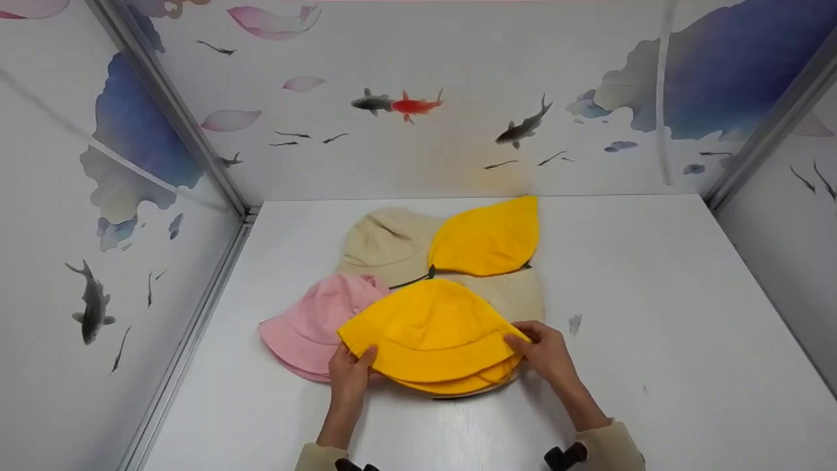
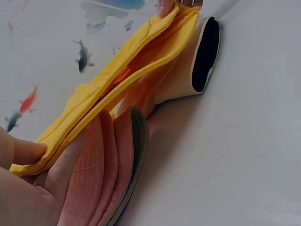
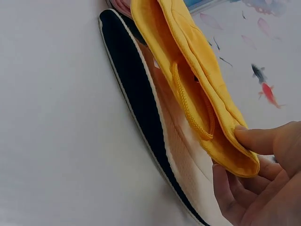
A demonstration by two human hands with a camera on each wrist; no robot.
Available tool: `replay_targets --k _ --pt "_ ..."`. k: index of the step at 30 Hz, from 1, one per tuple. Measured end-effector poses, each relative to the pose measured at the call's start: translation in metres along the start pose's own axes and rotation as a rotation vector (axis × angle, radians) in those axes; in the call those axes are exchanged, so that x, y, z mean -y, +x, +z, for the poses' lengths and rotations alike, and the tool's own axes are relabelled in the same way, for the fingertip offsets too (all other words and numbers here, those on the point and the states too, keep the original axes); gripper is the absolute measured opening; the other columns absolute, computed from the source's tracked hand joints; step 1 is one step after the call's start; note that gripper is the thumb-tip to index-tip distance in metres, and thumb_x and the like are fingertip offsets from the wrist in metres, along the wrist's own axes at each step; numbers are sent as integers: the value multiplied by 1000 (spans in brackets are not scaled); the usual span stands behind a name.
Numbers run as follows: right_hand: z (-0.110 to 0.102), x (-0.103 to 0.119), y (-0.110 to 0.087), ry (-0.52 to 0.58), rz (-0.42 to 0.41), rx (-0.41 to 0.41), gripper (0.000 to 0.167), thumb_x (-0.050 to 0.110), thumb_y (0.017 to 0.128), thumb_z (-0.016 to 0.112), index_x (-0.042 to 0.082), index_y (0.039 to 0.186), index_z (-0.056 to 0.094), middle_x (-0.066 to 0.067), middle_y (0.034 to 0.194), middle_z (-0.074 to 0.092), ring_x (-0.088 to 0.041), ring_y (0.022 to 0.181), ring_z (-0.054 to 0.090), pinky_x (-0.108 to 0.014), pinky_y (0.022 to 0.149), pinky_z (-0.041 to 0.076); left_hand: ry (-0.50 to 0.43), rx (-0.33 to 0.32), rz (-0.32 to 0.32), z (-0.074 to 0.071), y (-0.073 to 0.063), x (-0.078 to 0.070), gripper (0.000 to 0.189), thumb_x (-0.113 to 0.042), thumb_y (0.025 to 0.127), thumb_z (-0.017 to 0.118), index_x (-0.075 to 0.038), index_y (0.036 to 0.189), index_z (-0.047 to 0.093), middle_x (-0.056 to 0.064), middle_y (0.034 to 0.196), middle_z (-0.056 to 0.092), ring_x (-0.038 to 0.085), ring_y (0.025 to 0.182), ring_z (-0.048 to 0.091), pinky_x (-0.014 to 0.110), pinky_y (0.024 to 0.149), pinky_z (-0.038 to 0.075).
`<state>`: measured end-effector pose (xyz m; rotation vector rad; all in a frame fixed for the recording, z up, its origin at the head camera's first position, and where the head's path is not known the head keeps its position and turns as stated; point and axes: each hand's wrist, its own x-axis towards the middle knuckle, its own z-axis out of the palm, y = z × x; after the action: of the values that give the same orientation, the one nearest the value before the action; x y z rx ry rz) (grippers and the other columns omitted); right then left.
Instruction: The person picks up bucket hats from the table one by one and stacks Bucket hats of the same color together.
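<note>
A yellow bucket hat [image 1: 435,327], folded flat with its brim toward the person, is held between both hands. My left hand [image 1: 350,376] pinches the brim's left end, thumb on top, as the left wrist view also shows. At the right end, my right hand [image 1: 546,353] pinches the brim between thumb and fingers. A yellow cord [image 3: 188,101] loops out between the brim layers. Beneath and behind lies a beige hat [image 1: 513,294] with a dark lining [image 3: 136,89], partly hidden. To the left, close by my left hand, a pink hat [image 1: 314,320] is partly covered.
Farther back on the white table [image 1: 641,275] lie a second beige hat [image 1: 386,242] and another yellow hat [image 1: 487,239], which overlaps the beige ones. White panels painted with fish [image 1: 418,104] enclose the back and both sides, joined by metal corner posts [image 1: 176,111].
</note>
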<state>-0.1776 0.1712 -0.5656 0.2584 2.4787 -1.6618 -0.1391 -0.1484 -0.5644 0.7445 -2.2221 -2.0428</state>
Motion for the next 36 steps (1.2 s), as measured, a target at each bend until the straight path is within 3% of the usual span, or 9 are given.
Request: replay_targets --k 5,13,18,21,25,30,36 --pt "5 10 5 -46 37 11 32 26 100 62 4 122 67 -14 117 67 -22 99 58 -21 85 51 9 -28 -7 -5 0 5 48 -19 99 63 -9 143 48 14 137 61 22 103 67 30 89 59" --pt "8 24 11 -103 40 5 31 26 102 58 3 123 66 -16 121 66 -25 103 60 -32 93 56 -7 -15 18 -6 0 11 47 -18 100 61 -7 143 47 16 137 60 22 104 67 31 88 59" --pt "9 36 17 -153 26 38 30 25 102 58 3 121 67 -16 118 67 -25 99 60 -32 88 56 -4 -31 3 -7 1 14 46 -18 100 62 -8 143 48 16 137 61 21 102 67 30 87 59" --pt "14 45 24 -118 -4 52 30 25 101 59 3 120 67 -15 113 68 -25 95 61 -30 83 56 -4 -36 -7 -7 1 14 48 -21 99 63 -10 144 47 14 138 60 22 103 66 30 89 59" --pt "26 59 39 43 -12 96 36 25 101 60 1 128 63 -17 116 68 -29 102 66 -32 88 58 -21 -30 -8 -8 3 15 48 -19 100 62 -8 143 47 16 137 61 21 102 67 30 85 59" --pt "42 78 57 348 61 194 49 26 103 57 -1 143 49 -19 138 59 -29 126 61 -37 105 51 -45 -25 2 -8 6 17 45 -15 100 62 -4 141 48 19 134 62 22 100 68 30 80 60" --pt "61 93 68 631 153 288 53 24 106 49 -1 151 36 -24 152 44 -32 136 52 -36 112 45 -17 -21 9 -10 5 16 46 -17 100 62 -6 142 48 17 134 62 22 103 68 31 83 60"
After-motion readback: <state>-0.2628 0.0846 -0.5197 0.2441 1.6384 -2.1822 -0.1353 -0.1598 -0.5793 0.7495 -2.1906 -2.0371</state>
